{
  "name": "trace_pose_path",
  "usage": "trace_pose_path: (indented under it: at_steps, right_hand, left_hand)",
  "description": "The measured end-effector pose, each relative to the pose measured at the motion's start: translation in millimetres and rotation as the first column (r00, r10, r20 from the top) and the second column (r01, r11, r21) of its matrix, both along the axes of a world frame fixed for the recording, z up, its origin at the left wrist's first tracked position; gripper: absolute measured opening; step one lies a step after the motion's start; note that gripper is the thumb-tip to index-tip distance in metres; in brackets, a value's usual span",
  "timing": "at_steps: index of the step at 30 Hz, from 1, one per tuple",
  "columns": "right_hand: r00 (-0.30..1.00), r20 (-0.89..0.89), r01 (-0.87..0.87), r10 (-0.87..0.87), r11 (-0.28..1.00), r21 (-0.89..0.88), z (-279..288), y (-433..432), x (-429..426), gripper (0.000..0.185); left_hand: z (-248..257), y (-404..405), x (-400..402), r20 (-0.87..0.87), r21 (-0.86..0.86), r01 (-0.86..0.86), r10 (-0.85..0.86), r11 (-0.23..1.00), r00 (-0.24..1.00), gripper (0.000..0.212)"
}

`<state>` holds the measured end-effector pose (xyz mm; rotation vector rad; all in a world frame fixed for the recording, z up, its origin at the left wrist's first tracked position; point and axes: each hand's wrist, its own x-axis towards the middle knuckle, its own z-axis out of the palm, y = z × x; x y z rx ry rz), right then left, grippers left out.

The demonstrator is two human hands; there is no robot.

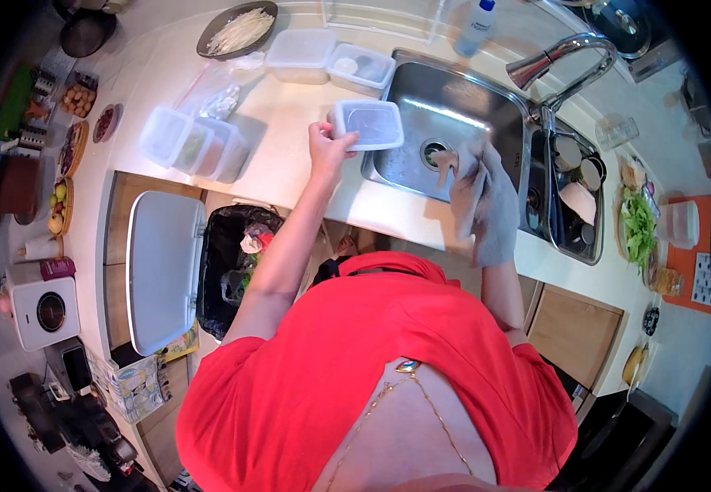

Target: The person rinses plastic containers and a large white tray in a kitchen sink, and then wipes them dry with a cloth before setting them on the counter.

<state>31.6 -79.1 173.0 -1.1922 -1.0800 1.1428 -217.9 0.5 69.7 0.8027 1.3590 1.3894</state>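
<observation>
My left hand (329, 147) grips the side of a small translucent plastic container (369, 125), held over the counter at the sink's left edge. A grey cloth (484, 197) drapes over my right hand (447, 166), whose fingertips show beside it above the near part of the steel sink (460, 92). The cloth hides most of that hand, so whether it grips the cloth cannot be told for certain. Behind the small container stand two lidded plastic containers (300, 55) on the counter. More translucent containers (192, 144) stand to the left, near a clear plastic bag (219, 101).
The chrome faucet (567, 61) arches over the sink's far right. Dishes fill the smaller right basin (576, 184). A bin lined with black plastic (214, 270) stands below the counter, its white lid (165, 270) raised. Enoki mushrooms (241, 31) lie in a dark bowl at the back.
</observation>
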Motion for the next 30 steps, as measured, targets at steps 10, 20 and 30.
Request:
trace_pose_path:
  at_steps: [10,20,30]
  right_hand:
    - [0.439,0.766,-0.374,-0.469,0.68,0.63,-15.4,57.0,-29.2,0.035]
    - [0.645,0.745,-0.62,0.171,0.687,0.379,8.1,69.2,5.0,0.043]
    - [0.71,0.693,-0.476,0.125,0.811,0.341,4.8,29.3,34.6,0.059]
  left_hand:
    - [42.3,-21.7,98.2,-0.589,0.311,0.266,-0.034,0.912,0.807,0.072]
    - [48.1,-42.3,91.1,-0.394,0.167,0.285,-0.201,0.944,0.897,0.074]
    - [81.4,-51.7,85.7,-0.008,0.132,0.252,-0.253,0.959,0.967,0.072]
